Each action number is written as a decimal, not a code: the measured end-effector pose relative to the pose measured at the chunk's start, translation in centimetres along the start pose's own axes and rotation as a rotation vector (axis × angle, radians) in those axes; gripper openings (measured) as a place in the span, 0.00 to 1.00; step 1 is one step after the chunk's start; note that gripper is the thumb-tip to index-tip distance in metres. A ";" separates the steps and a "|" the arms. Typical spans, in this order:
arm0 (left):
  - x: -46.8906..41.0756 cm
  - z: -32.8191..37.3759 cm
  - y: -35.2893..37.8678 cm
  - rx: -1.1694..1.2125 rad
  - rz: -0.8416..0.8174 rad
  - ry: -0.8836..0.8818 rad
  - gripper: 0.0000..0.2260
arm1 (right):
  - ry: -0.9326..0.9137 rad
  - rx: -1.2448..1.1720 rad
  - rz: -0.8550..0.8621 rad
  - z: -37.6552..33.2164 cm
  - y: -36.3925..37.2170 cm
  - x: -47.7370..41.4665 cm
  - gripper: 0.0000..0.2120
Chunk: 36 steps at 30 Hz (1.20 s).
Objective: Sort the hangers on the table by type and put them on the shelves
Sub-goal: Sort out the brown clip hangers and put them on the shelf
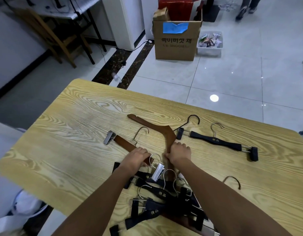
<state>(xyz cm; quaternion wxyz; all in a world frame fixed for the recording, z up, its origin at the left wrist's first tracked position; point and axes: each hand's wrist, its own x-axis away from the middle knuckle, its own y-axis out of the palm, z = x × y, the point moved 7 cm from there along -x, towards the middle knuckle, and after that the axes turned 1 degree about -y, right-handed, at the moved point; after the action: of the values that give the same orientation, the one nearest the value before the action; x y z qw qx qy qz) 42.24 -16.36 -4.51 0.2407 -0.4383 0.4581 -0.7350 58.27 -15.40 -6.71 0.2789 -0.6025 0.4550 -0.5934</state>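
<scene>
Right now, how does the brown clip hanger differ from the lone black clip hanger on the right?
The brown clip hanger is wood-toned with chrome clips; the black clip hanger has black clips and gold lettering. The left hand grips the brown one; the black one lies alone, untouched. Both have silver hooks and two end clips.

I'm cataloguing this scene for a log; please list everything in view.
table: one, light wood, foreground
coat hanger: one, brown, table centre
brown clip hanger: one, chrome clips, left of centre
lone black hanger: one, black, table right
hanger pile: several, black, between forearms
cardboard box: one, brown, floor beyond
plastic bin: one, clear, beside box
chair: one, wooden, far left
bottle: one, clear, floor
left hand: one, gripping brown clip hanger
right hand: one, gripping coat hanger
</scene>
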 end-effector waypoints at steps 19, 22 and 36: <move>1.0 -1.4 0.9 -0.055 -0.061 -0.028 0.22 | -0.055 -0.056 0.241 -3.2 -6.0 -0.2 0.13; 1.3 -1.1 0.8 0.001 -0.081 -0.059 0.23 | -0.044 -0.092 0.286 -2.6 -7.1 0.4 0.12; 7.6 0.1 -10.9 -0.010 0.327 -0.084 0.20 | -0.112 -0.112 0.512 -1.8 -13.9 7.3 0.13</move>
<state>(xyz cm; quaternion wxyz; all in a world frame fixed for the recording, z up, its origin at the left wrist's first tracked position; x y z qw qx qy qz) 39.09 -17.08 8.41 0.3738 -0.3894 0.5166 -0.6647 58.69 -15.51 9.13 0.4109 -0.5142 0.6085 -0.4432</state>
